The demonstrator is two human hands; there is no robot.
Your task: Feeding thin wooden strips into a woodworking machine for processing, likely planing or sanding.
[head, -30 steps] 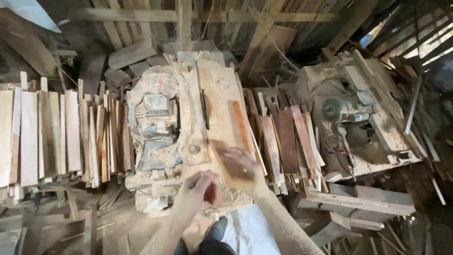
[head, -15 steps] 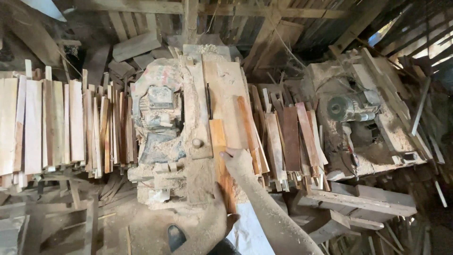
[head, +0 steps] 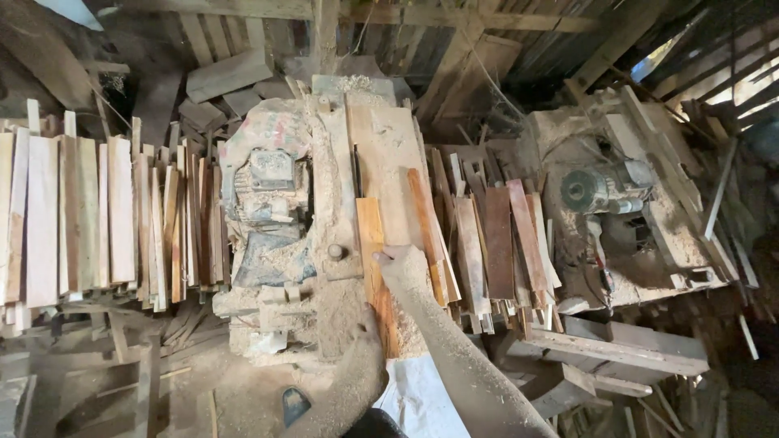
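On the saw table [head: 381, 146], right hand [head: 403, 266] presses the orange plank [head: 374, 259], fingers flat; left hand [head: 367, 337] apparently grips its near end.

A rough woodworking shed. A sawdust-caked saw bench [head: 381, 162] with a motor [head: 268, 195] stands in the middle, cut slats [head: 89, 211] stacked to one side, darker slats [head: 499, 235] on the other, a second motor [head: 604, 188], plank walls [head: 454, 40] and offcuts around.
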